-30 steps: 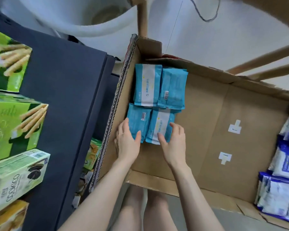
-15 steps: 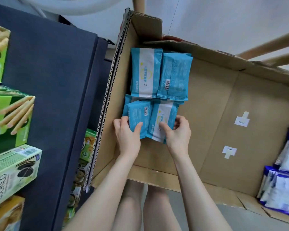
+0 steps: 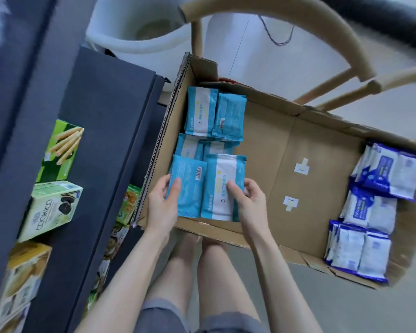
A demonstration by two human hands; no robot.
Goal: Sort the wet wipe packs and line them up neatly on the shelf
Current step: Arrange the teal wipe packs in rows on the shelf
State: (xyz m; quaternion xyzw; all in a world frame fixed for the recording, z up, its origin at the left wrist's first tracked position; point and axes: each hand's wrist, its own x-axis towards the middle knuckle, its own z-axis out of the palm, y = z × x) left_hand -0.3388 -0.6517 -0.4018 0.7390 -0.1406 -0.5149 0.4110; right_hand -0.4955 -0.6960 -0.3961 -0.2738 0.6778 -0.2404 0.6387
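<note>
My left hand (image 3: 162, 205) grips a light blue wet wipe pack (image 3: 189, 186), barcode side up, lifted above the cardboard box (image 3: 296, 169). My right hand (image 3: 246, 200) grips a second light blue pack (image 3: 222, 186) with a white label. Under them two more light blue packs (image 3: 190, 146) lie in the box's left side, partly hidden. Beyond those, two light blue packs (image 3: 214, 114) lie side by side at the far left corner. Several dark blue and white wipe packs (image 3: 375, 203) are stacked at the box's right end.
A dark shelf unit (image 3: 101, 131) stands left of the box, holding green snack boxes (image 3: 55, 205) and yellow boxes (image 3: 22, 275). A wooden chair frame (image 3: 334, 39) curves behind the box. A white tub (image 3: 142, 30) sits at the back. My legs show below.
Both hands closed on the two nearest light blue packs and raised them toward me, uncovering two more packs beneath. The camera tilted, so the dark blue packs at the right show more fully.
</note>
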